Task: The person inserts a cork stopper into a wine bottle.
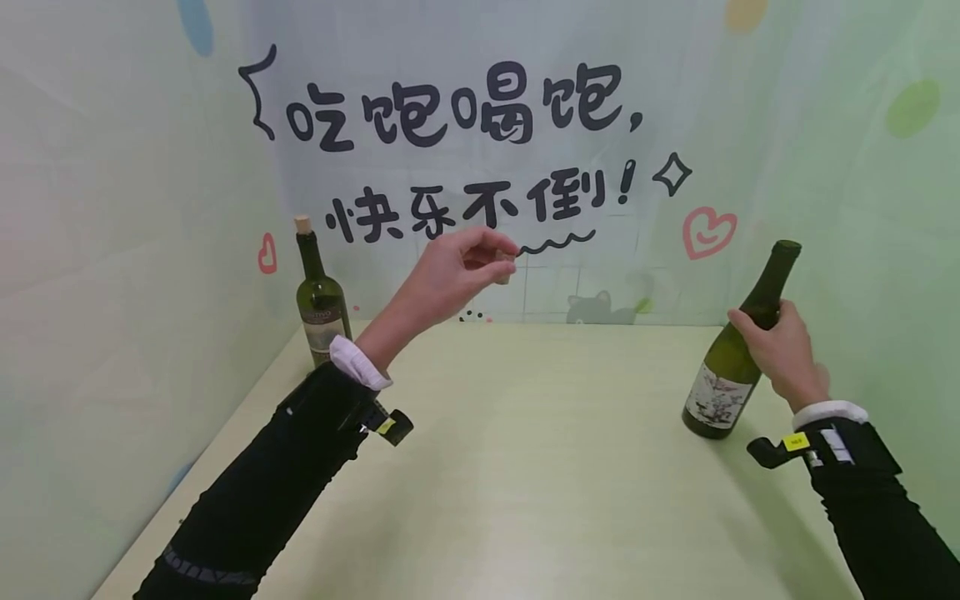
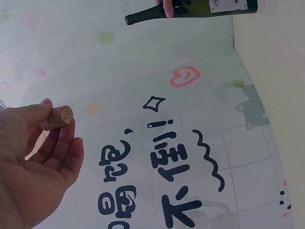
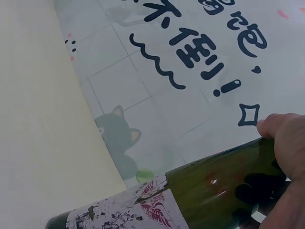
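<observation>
My left hand [image 1: 453, 275] is raised over the table and pinches a cork [image 2: 59, 118] between thumb and fingertips. In the left wrist view the cork's round end faces away from the palm. At the right, my right hand [image 1: 783, 354] grips a green wine bottle [image 1: 722, 392] around its shoulder and lower neck. That bottle leans to the right, its base low over the tabletop and its mouth showing no stopper. A white label with a drawn pattern covers its lower part, seen closely in the right wrist view.
A second green wine bottle [image 1: 321, 300] stands upright at the back left, a cork [image 1: 302, 223] in its mouth; my left cuff partly hides its base. Behind the pale table [image 1: 525, 467] hangs a printed backdrop [image 1: 465, 33], with further walls [image 1: 135, 208] at both sides.
</observation>
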A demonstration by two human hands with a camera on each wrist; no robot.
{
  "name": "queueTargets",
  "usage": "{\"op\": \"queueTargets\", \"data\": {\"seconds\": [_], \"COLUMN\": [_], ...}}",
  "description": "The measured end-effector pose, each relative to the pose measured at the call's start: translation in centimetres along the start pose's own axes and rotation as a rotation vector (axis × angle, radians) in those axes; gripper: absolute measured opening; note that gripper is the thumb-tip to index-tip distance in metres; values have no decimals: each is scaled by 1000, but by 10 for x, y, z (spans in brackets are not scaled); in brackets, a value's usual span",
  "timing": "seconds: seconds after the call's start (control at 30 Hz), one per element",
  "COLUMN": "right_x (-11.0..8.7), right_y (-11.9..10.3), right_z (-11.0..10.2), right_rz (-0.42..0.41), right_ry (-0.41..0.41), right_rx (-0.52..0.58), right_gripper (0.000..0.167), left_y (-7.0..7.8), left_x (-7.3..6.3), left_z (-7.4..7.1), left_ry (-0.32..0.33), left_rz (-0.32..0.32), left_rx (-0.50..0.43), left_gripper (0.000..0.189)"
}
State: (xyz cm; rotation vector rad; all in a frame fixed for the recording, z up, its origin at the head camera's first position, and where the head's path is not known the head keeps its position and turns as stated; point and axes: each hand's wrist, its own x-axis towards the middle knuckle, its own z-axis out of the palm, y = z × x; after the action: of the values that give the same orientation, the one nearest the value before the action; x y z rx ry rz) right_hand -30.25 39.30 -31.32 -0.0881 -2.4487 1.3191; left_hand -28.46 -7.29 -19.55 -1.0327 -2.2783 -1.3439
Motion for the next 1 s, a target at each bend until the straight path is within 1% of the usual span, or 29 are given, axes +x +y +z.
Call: {"op": "queueTargets", "data": {"seconds": [0.17,0.33,0.5,0.73,1.0], "right_x": [-1,-4,-9,-22,-32], "right_y": [-6,-14,-27,-48,-74], "right_z": [17,36,56,86,128], "right_rz": [-30,-52,-103,-162,-234], "right_ry": [0,-24,-55,-123,-216], "right_rx": [33,68,100,123,142], "right_gripper": [83,79,76,71,64], "left_y": [0,-1,-2,-2,-3], "left_x": [0,-2,-5,-6,-6], "left_z": [-2,-4,-7,-10,-14], "left_ry": [1,-1,20,27,44], "left_rz": [-3,-7,-7,-2,-5], "left_rx": [3,-1,7,10,14], "left_gripper": [20,20,20,20,22]}}
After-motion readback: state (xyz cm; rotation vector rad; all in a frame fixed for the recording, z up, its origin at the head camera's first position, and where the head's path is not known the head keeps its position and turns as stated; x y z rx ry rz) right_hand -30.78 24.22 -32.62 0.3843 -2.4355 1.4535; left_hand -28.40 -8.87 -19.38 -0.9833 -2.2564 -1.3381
